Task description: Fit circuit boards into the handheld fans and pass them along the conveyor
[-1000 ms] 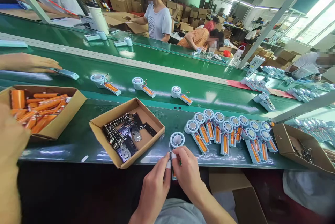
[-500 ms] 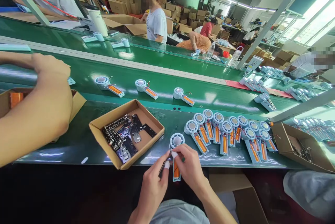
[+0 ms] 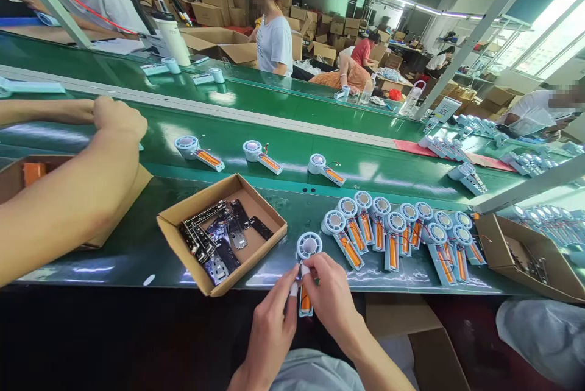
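Observation:
A light-blue handheld fan shell (image 3: pixel 309 246) lies at the bench's front edge, round head away from me, its handle with an orange battery pointing toward me. My left hand (image 3: pixel 270 318) is closed in a pinch at the left of the handle's neck, a white cover on a fingertip. From the right, my right hand (image 3: pixel 333 296) pinches at the same spot, its fingers hiding part of the handle. A small green bit shows under the right fingers. What either pinch holds is too small or hidden to name.
An open cardboard box (image 3: pixel 222 239) of dark circuit boards stands left. Several fan shells (image 3: pixel 393 223) lie in a group to the right, beside another box (image 3: pixel 532 254). A green conveyor (image 3: pixel 283 129) carries more shells. A co-worker's arm (image 3: pixel 86 190) reaches in from the left.
The dark thin strip seen at my left fingers is now mostly out of sight. My hands have barely moved. Shells on the conveyor have shifted right, and the co-worker's hand has moved right.

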A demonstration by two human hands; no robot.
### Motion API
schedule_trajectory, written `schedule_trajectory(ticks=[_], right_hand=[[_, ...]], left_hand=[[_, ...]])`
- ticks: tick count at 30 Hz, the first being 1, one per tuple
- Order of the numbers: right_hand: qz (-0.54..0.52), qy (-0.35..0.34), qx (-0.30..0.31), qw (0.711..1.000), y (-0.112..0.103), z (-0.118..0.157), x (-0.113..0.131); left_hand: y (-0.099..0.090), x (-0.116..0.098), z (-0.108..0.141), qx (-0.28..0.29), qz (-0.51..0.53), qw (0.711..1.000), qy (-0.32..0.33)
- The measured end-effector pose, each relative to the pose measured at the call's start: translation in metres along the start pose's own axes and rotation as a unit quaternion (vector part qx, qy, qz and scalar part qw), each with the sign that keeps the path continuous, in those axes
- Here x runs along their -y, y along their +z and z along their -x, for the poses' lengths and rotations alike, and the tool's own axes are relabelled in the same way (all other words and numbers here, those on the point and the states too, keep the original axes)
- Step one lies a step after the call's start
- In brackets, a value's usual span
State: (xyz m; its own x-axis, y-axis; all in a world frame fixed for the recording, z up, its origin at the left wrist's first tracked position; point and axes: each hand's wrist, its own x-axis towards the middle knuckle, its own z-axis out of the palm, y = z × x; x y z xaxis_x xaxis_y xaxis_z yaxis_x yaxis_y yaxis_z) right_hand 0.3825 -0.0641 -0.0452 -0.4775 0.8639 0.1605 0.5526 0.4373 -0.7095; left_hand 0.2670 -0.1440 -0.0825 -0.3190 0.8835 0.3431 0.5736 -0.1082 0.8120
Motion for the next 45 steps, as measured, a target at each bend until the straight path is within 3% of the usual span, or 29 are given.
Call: schedule_trajectory(ticks=[3, 11, 15, 18, 20, 23, 26, 28, 33, 36, 39, 41, 43, 45], right_hand=[[-0.012, -0.033, 0.013, 0.999, -0.003, -0.003, -0.001], [-0.149, -0.07, 0.099, 0.981, -0.026, -0.026, -0.013], [-0.16, -0.045, 0.076, 0.983, -0.021, -0.026, -0.011], [-0.163, 0.013, 0.084, 0.983, -0.023, -0.021, -0.009], [-0.214, 0.071, 0.12, 0.967, -0.028, -0.018, -0.011], [-0.34, 0.155, 0.153, 0.915, -0.036, -0.015, -0.018], [-0.426, 0.203, 0.146, 0.87, -0.037, -0.016, -0.024], [-0.448, 0.219, 0.126, 0.858, -0.033, -0.016, -0.025], [-0.4, 0.187, 0.087, 0.893, -0.023, -0.011, -0.018], [-0.409, 0.176, 0.087, 0.891, -0.025, -0.01, -0.015], [-0.458, 0.183, 0.097, 0.865, -0.029, -0.01, -0.016], [-0.489, 0.179, 0.112, 0.847, -0.03, -0.009, -0.018], [-0.512, 0.168, 0.129, 0.833, -0.029, -0.006, -0.019], [-0.506, 0.149, 0.134, 0.839, -0.028, -0.003, -0.02]], left_hand=[[-0.003, 0.002, -0.002, -0.002, -0.017, 1.0, 0.024], [-0.032, 0.008, -0.032, 0.108, 0.082, 0.989, -0.055], [-0.031, 0.01, -0.036, 0.116, 0.086, 0.988, -0.052], [-0.026, 0.0, -0.03, 0.099, 0.064, 0.992, -0.045], [-0.026, -0.01, -0.022, 0.114, 0.053, 0.991, -0.034], [-0.028, -0.021, -0.014, 0.164, 0.088, 0.981, -0.05], [-0.024, -0.018, -0.016, 0.155, 0.155, 0.969, -0.114], [-0.018, -0.014, -0.02, 0.137, 0.169, 0.968, -0.127], [-0.004, -0.011, -0.025, 0.114, 0.128, 0.983, -0.067], [0.002, -0.006, -0.022, 0.081, 0.142, 0.98, -0.112], [0.009, 0.0, -0.023, 0.043, 0.195, 0.954, -0.224], [0.011, 0.001, -0.028, 0.115, 0.258, 0.924, -0.257], [0.011, -0.003, -0.034, 0.206, 0.323, 0.889, -0.251], [0.009, -0.009, -0.039, 0.227, 0.359, 0.874, -0.237]])
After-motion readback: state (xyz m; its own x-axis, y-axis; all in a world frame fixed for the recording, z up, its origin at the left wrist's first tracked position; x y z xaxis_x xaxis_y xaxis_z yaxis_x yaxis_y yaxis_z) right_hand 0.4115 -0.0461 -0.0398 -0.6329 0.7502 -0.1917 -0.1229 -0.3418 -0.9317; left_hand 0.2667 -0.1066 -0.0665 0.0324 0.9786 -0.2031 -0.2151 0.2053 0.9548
